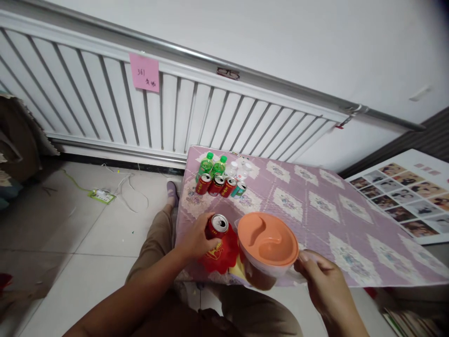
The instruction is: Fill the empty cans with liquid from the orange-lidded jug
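Note:
My left hand (197, 238) is wrapped round an opened red drink can (218, 225), held upright above a red scalloped mat (222, 255) with yellow print. My right hand (322, 276) grips the handle side of a clear plastic pitcher (261, 276). An orange lid (268, 238) covers its top, and brown liquid shows inside. The pitcher sits just right of the can, slightly tilted toward it. Part of a yellow item (237, 267) shows beneath the pitcher; its kind is hidden.
Behind my hands stand several red cans (216, 185), a teal can (239, 189), green-capped bottles (219, 166) and clear bottles (242, 169). They rest on a purple patterned tablecloth (277, 187). A white radiator (196, 107) lines the wall. A photo board (407, 196) leans at right.

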`<act>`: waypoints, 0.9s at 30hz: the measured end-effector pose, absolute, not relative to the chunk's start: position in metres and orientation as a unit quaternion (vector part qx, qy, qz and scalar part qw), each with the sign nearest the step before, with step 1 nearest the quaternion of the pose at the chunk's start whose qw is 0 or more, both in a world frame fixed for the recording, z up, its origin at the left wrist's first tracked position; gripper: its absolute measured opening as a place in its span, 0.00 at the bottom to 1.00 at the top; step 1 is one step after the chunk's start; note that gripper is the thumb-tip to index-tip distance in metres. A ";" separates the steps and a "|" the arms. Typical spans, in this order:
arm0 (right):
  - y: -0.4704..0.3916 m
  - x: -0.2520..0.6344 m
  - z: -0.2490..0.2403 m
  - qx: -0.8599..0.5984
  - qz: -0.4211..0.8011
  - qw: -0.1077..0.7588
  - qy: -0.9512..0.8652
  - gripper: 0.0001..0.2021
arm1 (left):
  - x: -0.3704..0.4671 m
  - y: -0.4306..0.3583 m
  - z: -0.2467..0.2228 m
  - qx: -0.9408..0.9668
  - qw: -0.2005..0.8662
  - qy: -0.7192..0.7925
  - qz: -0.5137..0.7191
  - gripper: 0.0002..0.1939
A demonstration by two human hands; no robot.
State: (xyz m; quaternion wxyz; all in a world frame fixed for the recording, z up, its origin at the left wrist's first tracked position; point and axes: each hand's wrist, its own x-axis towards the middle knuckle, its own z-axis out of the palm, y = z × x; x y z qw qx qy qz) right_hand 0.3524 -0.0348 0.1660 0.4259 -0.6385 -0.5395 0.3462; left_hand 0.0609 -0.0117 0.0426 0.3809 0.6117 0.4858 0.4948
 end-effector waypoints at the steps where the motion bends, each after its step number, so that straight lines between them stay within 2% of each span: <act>1: -0.034 0.351 0.167 -0.639 0.345 0.422 -0.542 0.20 | 0.061 -0.012 0.044 0.613 0.378 0.485 0.496 0.40; 12: -0.028 0.339 0.178 -0.650 0.303 0.389 -0.578 0.21 | 0.058 -0.011 0.050 0.622 0.359 0.478 0.506 0.40; 27: -0.027 0.316 0.192 -0.659 0.282 0.366 -0.593 0.18 | 0.056 -0.012 0.051 0.610 0.371 0.478 0.512 0.40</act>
